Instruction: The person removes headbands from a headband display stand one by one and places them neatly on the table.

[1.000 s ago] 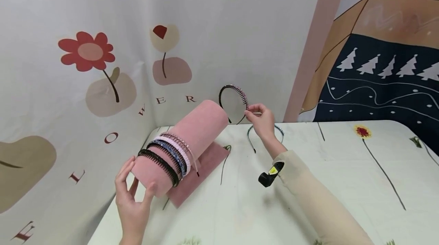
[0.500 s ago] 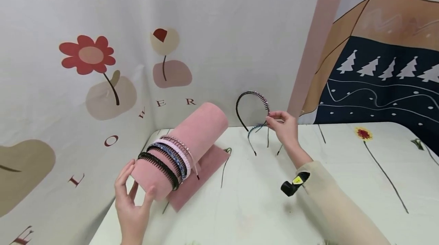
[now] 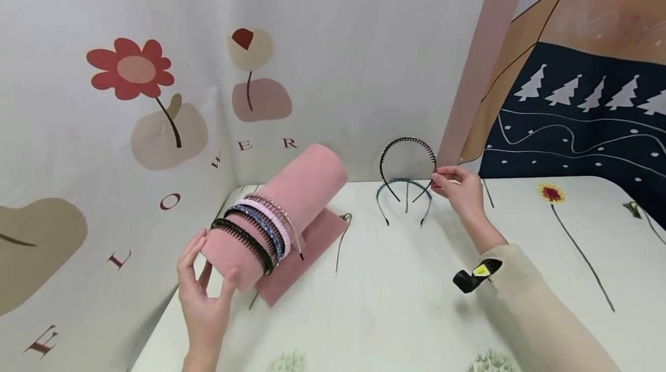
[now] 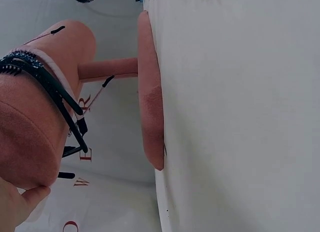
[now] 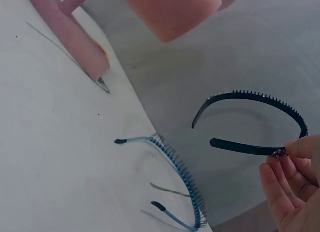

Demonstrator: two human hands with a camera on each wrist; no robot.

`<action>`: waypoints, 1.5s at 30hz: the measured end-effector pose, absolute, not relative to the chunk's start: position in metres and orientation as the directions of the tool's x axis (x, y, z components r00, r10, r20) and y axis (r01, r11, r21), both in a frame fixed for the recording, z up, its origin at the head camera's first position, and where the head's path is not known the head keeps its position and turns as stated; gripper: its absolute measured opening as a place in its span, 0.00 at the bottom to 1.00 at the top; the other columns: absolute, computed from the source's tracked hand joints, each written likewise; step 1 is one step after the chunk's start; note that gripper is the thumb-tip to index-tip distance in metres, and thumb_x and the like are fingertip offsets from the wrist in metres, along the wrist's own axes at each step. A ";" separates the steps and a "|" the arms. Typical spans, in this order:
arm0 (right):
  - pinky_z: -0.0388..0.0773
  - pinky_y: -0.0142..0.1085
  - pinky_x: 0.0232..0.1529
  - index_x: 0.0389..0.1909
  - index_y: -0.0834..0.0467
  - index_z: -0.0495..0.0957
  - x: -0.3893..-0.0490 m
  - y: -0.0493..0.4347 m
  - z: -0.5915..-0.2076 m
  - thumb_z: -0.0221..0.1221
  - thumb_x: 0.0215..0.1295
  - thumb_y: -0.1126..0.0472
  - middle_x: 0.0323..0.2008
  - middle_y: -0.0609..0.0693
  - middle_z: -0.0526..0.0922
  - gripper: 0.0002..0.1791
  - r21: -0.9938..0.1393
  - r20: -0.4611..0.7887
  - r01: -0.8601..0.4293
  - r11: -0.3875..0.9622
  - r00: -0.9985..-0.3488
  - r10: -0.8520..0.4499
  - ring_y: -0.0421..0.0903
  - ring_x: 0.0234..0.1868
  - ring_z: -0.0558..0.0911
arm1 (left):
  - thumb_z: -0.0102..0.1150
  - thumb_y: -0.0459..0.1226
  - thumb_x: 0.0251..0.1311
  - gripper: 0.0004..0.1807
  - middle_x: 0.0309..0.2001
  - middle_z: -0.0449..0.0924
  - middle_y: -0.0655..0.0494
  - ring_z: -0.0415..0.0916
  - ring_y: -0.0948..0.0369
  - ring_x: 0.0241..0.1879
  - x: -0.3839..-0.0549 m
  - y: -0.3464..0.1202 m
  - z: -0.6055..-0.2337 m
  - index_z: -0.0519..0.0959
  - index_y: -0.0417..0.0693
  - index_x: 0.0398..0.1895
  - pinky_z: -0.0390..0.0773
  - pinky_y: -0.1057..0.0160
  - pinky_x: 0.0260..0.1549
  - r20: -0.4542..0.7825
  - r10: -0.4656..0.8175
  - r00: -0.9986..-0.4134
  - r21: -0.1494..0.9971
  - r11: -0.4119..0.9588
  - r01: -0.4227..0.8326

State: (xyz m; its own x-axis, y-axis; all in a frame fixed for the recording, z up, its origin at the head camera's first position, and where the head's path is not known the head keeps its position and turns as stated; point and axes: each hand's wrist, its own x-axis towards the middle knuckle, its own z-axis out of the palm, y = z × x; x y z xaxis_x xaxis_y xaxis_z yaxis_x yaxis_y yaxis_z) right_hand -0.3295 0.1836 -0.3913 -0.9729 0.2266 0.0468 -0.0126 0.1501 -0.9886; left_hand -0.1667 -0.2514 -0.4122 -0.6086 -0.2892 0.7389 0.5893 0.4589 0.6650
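Note:
A pink padded headband stand [image 3: 309,178], a thick roll on a flat base [image 3: 291,268], stands at left on the table. Round its roll sit several headbands: black toothed [image 3: 241,236], glittery blue [image 3: 262,227], pale lilac [image 3: 273,218] and a thin pink one. My left hand [image 3: 205,302] grips the roll's near end between thumb and fingers; its thumb shows on the end in the left wrist view. Between thumb and fingers my right hand [image 3: 460,192] pinches one side of a dark toothed headband [image 5: 250,96], held up with its tips down.
A blue headband [image 5: 176,162] with wire teeth stays at the table's back edge, just below the dark one in the head view. A white wall cloth [image 3: 338,71] hangs behind the table [image 3: 374,279]. My right wrist wears a black strap [image 3: 470,279].
My right hand has carried the dark headband rightward, away from the stand, to above the blue headband, and turned it to face the head camera. My left hand has kept its grip.

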 end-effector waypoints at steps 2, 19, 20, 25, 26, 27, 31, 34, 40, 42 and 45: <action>0.83 0.23 0.38 0.55 0.69 0.75 -0.331 0.188 -0.390 0.60 0.69 0.61 0.29 0.34 0.80 0.20 -0.988 0.049 -0.015 0.150 -0.973 0.225 0.26 0.28 0.83 | 0.66 0.23 0.50 0.38 0.71 0.67 0.47 0.63 0.58 0.71 -0.171 -0.252 -0.411 0.64 0.28 0.67 0.69 0.75 0.65 0.741 -0.292 -0.604 0.663 0.459 0.592; 0.84 0.23 0.37 0.58 0.70 0.74 -0.338 0.223 -0.381 0.59 0.69 0.61 0.24 0.27 0.79 0.21 -0.977 0.003 0.044 0.209 -0.976 0.218 0.26 0.27 0.83 | 0.67 0.25 0.49 0.38 0.70 0.68 0.46 0.64 0.56 0.71 -0.181 -0.251 -0.401 0.65 0.28 0.66 0.70 0.72 0.66 0.767 -0.302 -0.566 0.637 0.466 0.614; 0.84 0.24 0.37 0.57 0.69 0.74 -0.339 0.225 -0.383 0.59 0.69 0.62 0.24 0.27 0.80 0.20 -0.977 -0.002 0.049 0.209 -0.976 0.220 0.26 0.27 0.83 | 0.67 0.25 0.49 0.38 0.70 0.68 0.46 0.64 0.56 0.71 -0.181 -0.251 -0.401 0.65 0.28 0.66 0.70 0.72 0.66 0.767 -0.303 -0.566 0.637 0.466 0.614; 0.84 0.23 0.36 0.56 0.67 0.75 -0.338 0.231 -0.390 0.58 0.70 0.62 0.23 0.27 0.79 0.18 -0.975 -0.016 0.065 0.214 -0.974 0.224 0.26 0.27 0.83 | 0.66 0.23 0.49 0.37 0.70 0.68 0.47 0.64 0.56 0.71 -0.177 -0.253 -0.401 0.65 0.28 0.66 0.70 0.73 0.65 0.764 -0.299 -0.572 0.640 0.460 0.615; 0.84 0.23 0.36 0.56 0.67 0.75 -0.338 0.232 -0.391 0.58 0.70 0.62 0.23 0.27 0.79 0.18 -0.975 -0.023 0.072 0.211 -0.974 0.227 0.26 0.27 0.82 | 0.66 0.23 0.49 0.38 0.70 0.68 0.47 0.64 0.56 0.71 -0.176 -0.253 -0.402 0.65 0.28 0.66 0.70 0.73 0.65 0.763 -0.297 -0.574 0.641 0.461 0.613; 0.84 0.23 0.36 0.57 0.67 0.74 -0.337 0.233 -0.393 0.58 0.70 0.62 0.23 0.26 0.79 0.19 -0.974 -0.030 0.080 0.212 -0.973 0.228 0.25 0.27 0.82 | 0.66 0.23 0.49 0.38 0.70 0.68 0.47 0.64 0.56 0.70 -0.176 -0.254 -0.402 0.65 0.28 0.66 0.70 0.74 0.65 0.761 -0.296 -0.577 0.643 0.462 0.611; 0.83 0.22 0.36 0.60 0.69 0.73 -0.335 0.239 -0.400 0.58 0.70 0.61 0.24 0.27 0.78 0.22 -0.970 -0.068 0.121 0.211 -0.968 0.240 0.25 0.27 0.82 | 0.65 0.22 0.49 0.37 0.70 0.67 0.48 0.64 0.57 0.70 -0.172 -0.255 -0.403 0.65 0.27 0.66 0.70 0.75 0.65 0.756 -0.291 -0.586 0.647 0.470 0.601; 0.83 0.22 0.35 0.62 0.69 0.72 -0.335 0.245 -0.406 0.58 0.70 0.60 0.24 0.27 0.78 0.24 -0.969 -0.087 0.141 0.201 -0.963 0.254 0.25 0.27 0.82 | 0.66 0.23 0.49 0.37 0.71 0.67 0.47 0.64 0.58 0.71 -0.170 -0.255 -0.405 0.64 0.27 0.66 0.69 0.75 0.65 0.754 -0.284 -0.592 0.647 0.477 0.595; 0.83 0.22 0.33 0.60 0.67 0.75 -0.333 0.260 -0.416 0.60 0.68 0.60 0.24 0.28 0.78 0.23 -0.970 -0.122 0.177 0.165 -0.947 0.298 0.27 0.26 0.82 | 0.66 0.23 0.49 0.38 0.71 0.66 0.45 0.64 0.60 0.71 -0.169 -0.255 -0.407 0.64 0.27 0.66 0.69 0.75 0.64 0.749 -0.272 -0.604 0.647 0.497 0.579; 0.83 0.22 0.33 0.59 0.67 0.75 -0.333 0.265 -0.419 0.60 0.68 0.60 0.23 0.27 0.78 0.22 -0.969 -0.135 0.189 0.157 -0.944 0.300 0.26 0.25 0.82 | 0.66 0.23 0.48 0.38 0.71 0.67 0.45 0.64 0.61 0.71 -0.168 -0.255 -0.408 0.64 0.26 0.66 0.70 0.76 0.64 0.749 -0.269 -0.605 0.644 0.508 0.572; 0.83 0.22 0.32 0.57 0.65 0.75 -0.332 0.271 -0.422 0.59 0.69 0.60 0.21 0.27 0.78 0.19 -0.966 -0.152 0.205 0.157 -0.943 0.297 0.26 0.25 0.82 | 0.66 0.23 0.48 0.38 0.70 0.67 0.44 0.64 0.62 0.71 -0.168 -0.255 -0.409 0.64 0.25 0.65 0.70 0.77 0.62 0.752 -0.264 -0.604 0.637 0.525 0.564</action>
State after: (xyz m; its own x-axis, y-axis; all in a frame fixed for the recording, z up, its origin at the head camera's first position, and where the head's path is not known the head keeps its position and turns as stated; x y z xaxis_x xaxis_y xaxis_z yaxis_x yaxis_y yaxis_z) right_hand -0.3323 0.2711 -0.4225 -0.9429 0.2966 -0.1516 0.2047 0.1572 -0.9661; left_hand -0.1679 -0.2547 -0.4087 -0.6039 -0.2637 0.7522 0.5644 0.5249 0.6372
